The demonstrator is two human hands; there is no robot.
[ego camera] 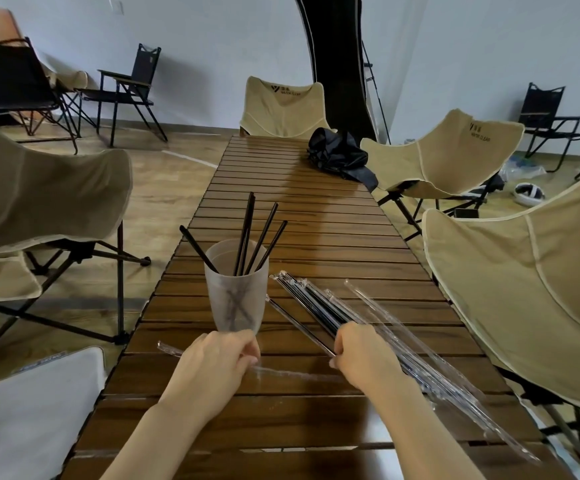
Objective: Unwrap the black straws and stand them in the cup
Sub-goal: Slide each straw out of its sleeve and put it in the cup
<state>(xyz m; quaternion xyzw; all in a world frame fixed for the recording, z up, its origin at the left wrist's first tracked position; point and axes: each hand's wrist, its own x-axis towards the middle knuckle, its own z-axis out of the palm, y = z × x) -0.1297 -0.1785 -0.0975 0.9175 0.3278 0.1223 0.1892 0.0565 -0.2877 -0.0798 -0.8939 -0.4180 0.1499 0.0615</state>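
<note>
A slatted wooden table [316,216] runs away from the person, with tan folding chairs [454,150] along both sides and at the far end. A frosted cup [236,299] stands upright near the table's left edge, toward the near end. Five black straws [262,237] lean in it, four fanning up and to the right, one tilting left over the rim.

The left hand [212,365] rests just in front of the cup, fingers curled and pinched on a clear empty wrapper [281,374] that lies across the slats between the two hands; a wrapper end [169,348] sticks out to the hand's left. The right hand [364,355] is clenched around the near end of a wrapped straw [299,327], which slants up and left toward the cup's base.

Just right of that straw lies a bundle of wrapped straws [316,306], running diagonally from beside the cup toward the near right corner, passing under the right hand. More clear wrappers [420,358] lie alongside it, reaching the table's right edge. Whether those hold straws I cannot tell.

A crumpled black bag [340,155] sits at the far right corner of the table. A white pad [32,410] shows at the lower left, off the table.
</note>
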